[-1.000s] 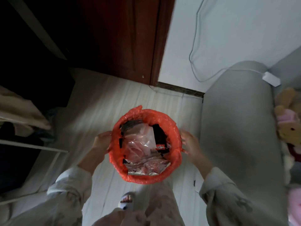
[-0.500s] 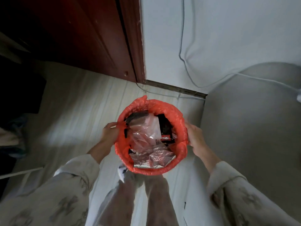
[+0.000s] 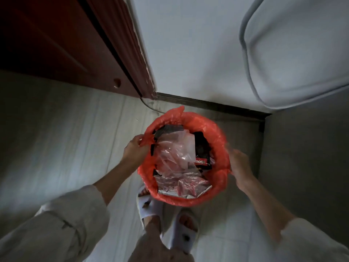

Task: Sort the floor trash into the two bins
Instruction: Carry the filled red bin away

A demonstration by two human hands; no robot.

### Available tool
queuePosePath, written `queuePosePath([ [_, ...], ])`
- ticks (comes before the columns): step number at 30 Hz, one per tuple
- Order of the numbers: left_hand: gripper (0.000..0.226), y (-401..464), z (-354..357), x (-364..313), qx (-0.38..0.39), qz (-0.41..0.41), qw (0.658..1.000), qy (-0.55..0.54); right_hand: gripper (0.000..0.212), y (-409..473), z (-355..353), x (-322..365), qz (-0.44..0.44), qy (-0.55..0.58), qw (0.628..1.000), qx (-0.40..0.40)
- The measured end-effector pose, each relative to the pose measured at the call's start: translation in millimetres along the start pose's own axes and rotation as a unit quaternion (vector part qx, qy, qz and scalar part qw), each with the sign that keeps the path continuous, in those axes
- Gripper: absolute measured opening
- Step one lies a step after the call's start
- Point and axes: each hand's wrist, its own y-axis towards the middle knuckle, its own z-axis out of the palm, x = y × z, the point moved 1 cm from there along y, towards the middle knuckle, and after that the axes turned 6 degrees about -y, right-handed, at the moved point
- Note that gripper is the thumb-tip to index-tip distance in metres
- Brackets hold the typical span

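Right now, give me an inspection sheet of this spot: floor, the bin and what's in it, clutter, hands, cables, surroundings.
Surface: pale plank floor, dim light.
Job's things: one bin lined with a red bag, held above the floor over the person's slippers; inside lie clear plastic film, a black wrapper and a silvery foil piece. A second bin: nothing seen.
Clutter: no loose trash seen on the floor.
Hands: left hand grips the bag's rim; right hand is at the opposite rim, blurred, grip unclear.
Cables: a white cable loops across the wall; a thin one runs along the skirting.
Surroundings: dark red door, white wall, grey surface on the right.
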Motion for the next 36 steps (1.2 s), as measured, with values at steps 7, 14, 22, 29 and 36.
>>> queuePosePath([
  [7, 0.055, 57.4, 17.6, -23.6, 0.019, -0.018, 0.998, -0.053, 0.034, 58.3, 14.0, 9.3, 0.051, 0.019, 0.998, -0.042],
  [14, 0.029, 62.1, 13.3, -47.1, 0.074, 0.011, 0.994, -0.084, 0.021, 54.6, 10.3, 39.9, 0.030, 0.066, 0.997, -0.016],
  [22, 0.067, -25.3, -17.4, -85.2, 0.174, 0.081, 0.971, 0.143, 0.042, -33.6, 8.2, 88.7, -0.026, -0.147, 0.984, 0.101],
  [29, 0.044, -175.7, -95.0, -119.5, 0.077, 0.105, 0.987, 0.091, 0.022, -207.9, -6.6, 170.3, -0.016, -0.105, 0.970, 0.219],
  [36, 0.035, -354.3, -171.1, -58.3, -0.085, 0.083, 0.990, -0.078, 0.018, -359.5, -34.4, 180.4, -0.154, -0.208, 0.920, 0.294],
])
